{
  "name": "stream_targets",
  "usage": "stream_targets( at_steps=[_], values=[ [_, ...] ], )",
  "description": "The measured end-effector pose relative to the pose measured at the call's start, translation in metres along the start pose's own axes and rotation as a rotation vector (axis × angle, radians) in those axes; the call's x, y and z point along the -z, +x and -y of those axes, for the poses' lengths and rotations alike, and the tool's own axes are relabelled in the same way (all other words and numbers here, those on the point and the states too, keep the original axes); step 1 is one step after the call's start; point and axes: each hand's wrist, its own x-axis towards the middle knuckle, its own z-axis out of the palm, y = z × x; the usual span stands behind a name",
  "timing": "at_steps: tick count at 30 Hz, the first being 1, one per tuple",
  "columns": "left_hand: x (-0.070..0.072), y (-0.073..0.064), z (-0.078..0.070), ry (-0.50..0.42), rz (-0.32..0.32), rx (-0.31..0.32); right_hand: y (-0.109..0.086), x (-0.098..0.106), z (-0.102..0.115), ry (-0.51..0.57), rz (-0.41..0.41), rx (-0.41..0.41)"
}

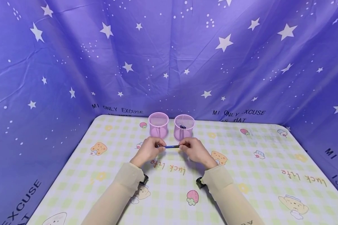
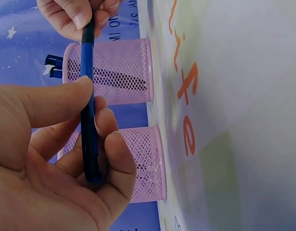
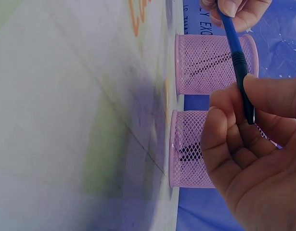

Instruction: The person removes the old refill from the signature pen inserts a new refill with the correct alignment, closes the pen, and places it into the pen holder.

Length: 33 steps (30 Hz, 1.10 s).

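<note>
A blue ballpoint pen (image 1: 171,146) with a dark grip is held level between both hands above the table. My left hand (image 1: 150,151) pinches the clip end between thumb and fingers. At the other end, my right hand (image 1: 195,150) pinches the dark grip near the tip, which shows in the right wrist view. Just beyond the hands stand two pink mesh pen holders, a left one (image 1: 158,120) and a right one (image 1: 184,121). Dark blue pens (image 2: 54,61) stick up in the right holder. Dark streaks show through the left holder's mesh; what they are I cannot tell.
A checked tablecloth (image 1: 169,190) with cartoon prints covers the table. Purple star-printed curtains (image 1: 169,62) hang behind the table and along both sides. The holders stand near the table's back edge, a small gap between them.
</note>
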Motion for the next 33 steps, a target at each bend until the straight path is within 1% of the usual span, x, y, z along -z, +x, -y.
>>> stream_targets(
  at_steps=[5, 10, 16, 22, 27, 33],
  values=[
    [0.0010, -0.0007, -0.0011, 0.026, 0.015, -0.021, -0.0007, -0.0016, 0.0013, 0.006, -0.011, -0.016],
    [0.0027, -0.0020, -0.0013, 0.057, 0.009, -0.041, -0.0009, -0.0040, 0.0035, 0.036, -0.009, -0.024],
    [0.0043, -0.0015, -0.0002, 0.060, 0.016, -0.064, -0.0009, -0.0046, 0.0038, 0.034, -0.015, -0.030],
    [0.0053, -0.0006, 0.0002, 0.056, 0.030, -0.046, -0.0013, -0.0029, 0.0051, 0.046, -0.008, -0.045],
    [0.0051, 0.0000, 0.0002, 0.049, 0.019, -0.026, -0.0010, -0.0017, 0.0047, 0.030, 0.014, -0.045],
    [0.0029, 0.0015, 0.0018, -0.009, 0.000, -0.011, -0.0012, 0.0006, 0.0042, 0.014, 0.054, -0.039]
  ],
)
